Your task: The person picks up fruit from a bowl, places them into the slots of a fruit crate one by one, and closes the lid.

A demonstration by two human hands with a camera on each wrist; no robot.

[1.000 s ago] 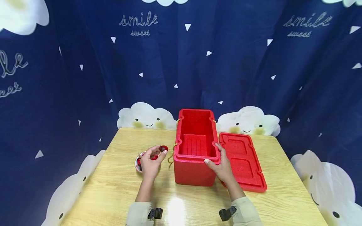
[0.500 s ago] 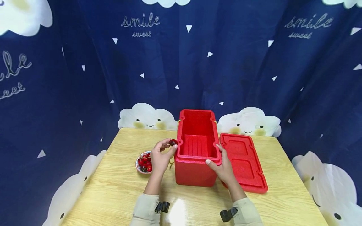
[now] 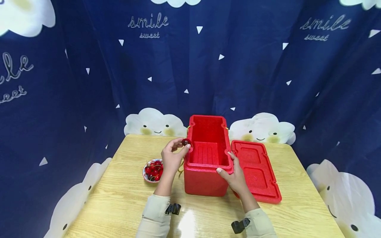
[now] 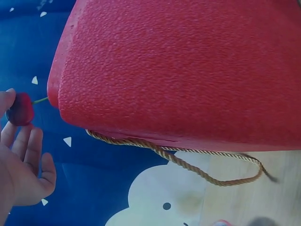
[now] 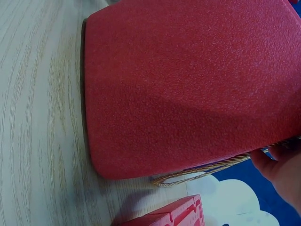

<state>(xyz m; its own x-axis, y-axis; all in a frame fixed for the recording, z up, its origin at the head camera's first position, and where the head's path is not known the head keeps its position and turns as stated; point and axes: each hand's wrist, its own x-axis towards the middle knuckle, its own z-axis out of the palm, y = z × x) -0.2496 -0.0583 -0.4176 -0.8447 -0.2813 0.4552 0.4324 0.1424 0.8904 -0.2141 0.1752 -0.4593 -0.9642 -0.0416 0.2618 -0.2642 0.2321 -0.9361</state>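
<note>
A dark red cherry [image 3: 186,141] is pinched between the thumb and fingers of my left hand [image 3: 172,158], at the left rim of a red foam box [image 3: 205,180]. Its green stem [image 4: 41,100] points toward the box in the left wrist view. My right hand [image 3: 236,175] holds the box's near right corner, thumb on the front rim and fingers along the right side. Left of the box, a small patterned bowl [image 3: 144,177] holds several more cherries [image 3: 153,171]. The part of the box floor that shows is bare and ribbed.
A red lid [image 3: 256,172] lies flat on the wooden table [image 3: 119,198], just right of the box. Gold cord [image 4: 207,175] loops hang along the box's sides. Behind the table hangs a dark blue curtain [image 3: 253,66] with clouds and white triangles.
My left hand has carried the cherry from over the bowl, rightward and away from me, to the box's left rim. The bowl is uncovered. My right hand keeps its hold on the box.
</note>
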